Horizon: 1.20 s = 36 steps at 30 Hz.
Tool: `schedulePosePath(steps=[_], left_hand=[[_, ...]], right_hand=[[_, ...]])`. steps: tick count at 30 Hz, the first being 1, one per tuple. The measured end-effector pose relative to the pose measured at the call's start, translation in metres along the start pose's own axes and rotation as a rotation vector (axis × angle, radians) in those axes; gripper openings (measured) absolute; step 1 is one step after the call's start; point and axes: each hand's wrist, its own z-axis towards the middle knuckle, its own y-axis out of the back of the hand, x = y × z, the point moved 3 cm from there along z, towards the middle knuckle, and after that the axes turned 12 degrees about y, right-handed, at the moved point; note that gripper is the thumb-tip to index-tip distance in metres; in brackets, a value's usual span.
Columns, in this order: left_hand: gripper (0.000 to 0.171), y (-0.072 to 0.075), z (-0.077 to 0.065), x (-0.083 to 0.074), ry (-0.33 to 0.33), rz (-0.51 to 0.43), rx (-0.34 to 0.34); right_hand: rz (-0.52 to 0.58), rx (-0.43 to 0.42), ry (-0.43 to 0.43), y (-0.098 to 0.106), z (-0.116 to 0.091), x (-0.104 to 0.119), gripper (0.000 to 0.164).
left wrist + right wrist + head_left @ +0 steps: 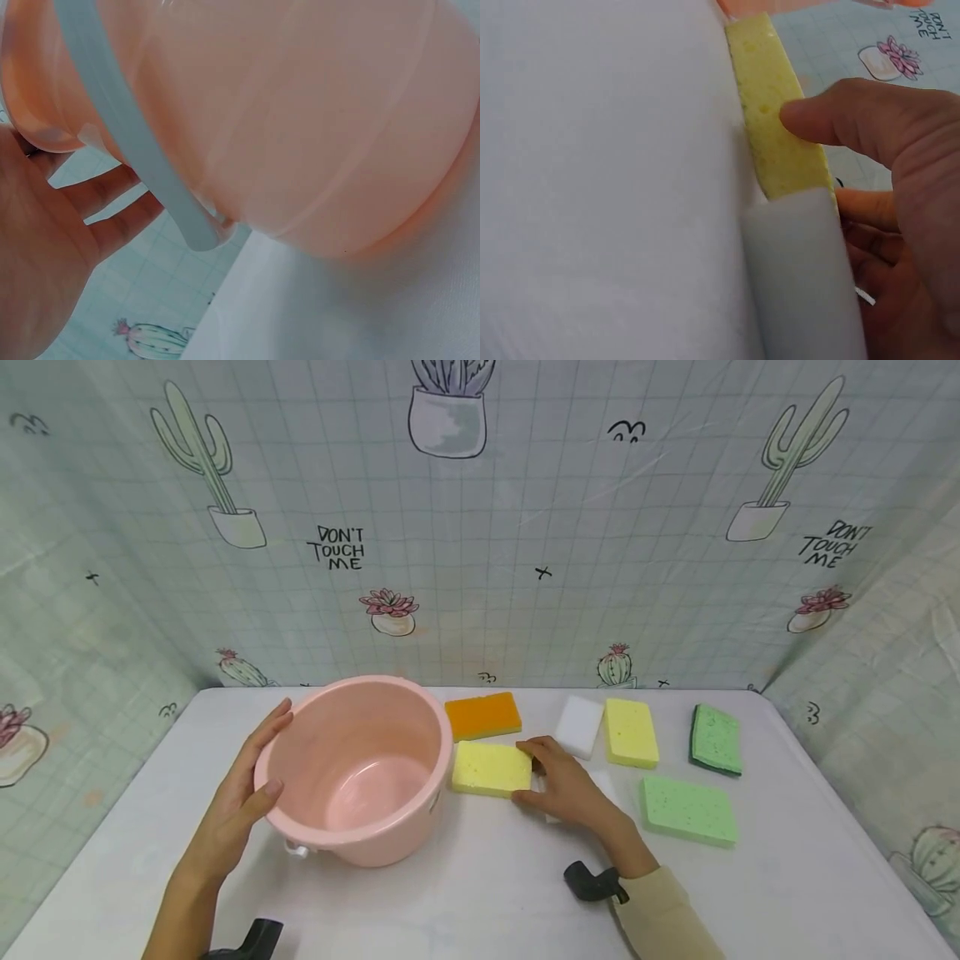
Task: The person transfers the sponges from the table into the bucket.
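Note:
In the head view a pink bucket stands upright left of centre, its opening tilted toward me. My left hand rests against its left side, fingers fairly straight along the rim and thumb near the front. Beside the bucket's white handle, those fingers spread in the left wrist view. A yellow sponge lies right of the bucket, and my right hand pinches its right end between thumb and fingers. Partly hidden under that hand is a white sponge, right beside the yellow one.
Behind the yellow sponge lies an orange sponge. Further right are another white sponge, a second yellow sponge, a green sponge with a dark underside and a light green sponge. A patterned cloth hangs behind the white table.

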Motion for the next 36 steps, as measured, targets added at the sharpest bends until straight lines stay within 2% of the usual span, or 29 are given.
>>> schedulePosePath(steps=[8,15,23,30,36], left_hand=[[0.063,0.0,0.0,-0.001,-0.002,0.029,-0.01],[0.063,0.0,0.0,-0.001,0.002,0.031,-0.019],[0.063,-0.002,-0.001,0.0,0.002,0.018,-0.016],[0.064,-0.002,0.0,0.0,0.001,0.014,-0.017],[0.063,0.001,0.0,0.001,0.016,0.045,-0.034]], right_hand=[[0.047,0.003,0.006,0.011,-0.003,0.002,0.066],[0.107,-0.086,0.103,0.032,-0.004,0.013,0.064],[0.178,-0.125,0.101,0.058,-0.005,0.019,0.063],[0.162,-0.164,0.167,0.09,0.005,0.04,0.063],[0.144,-0.162,0.229,0.101,0.019,0.062,0.062]])
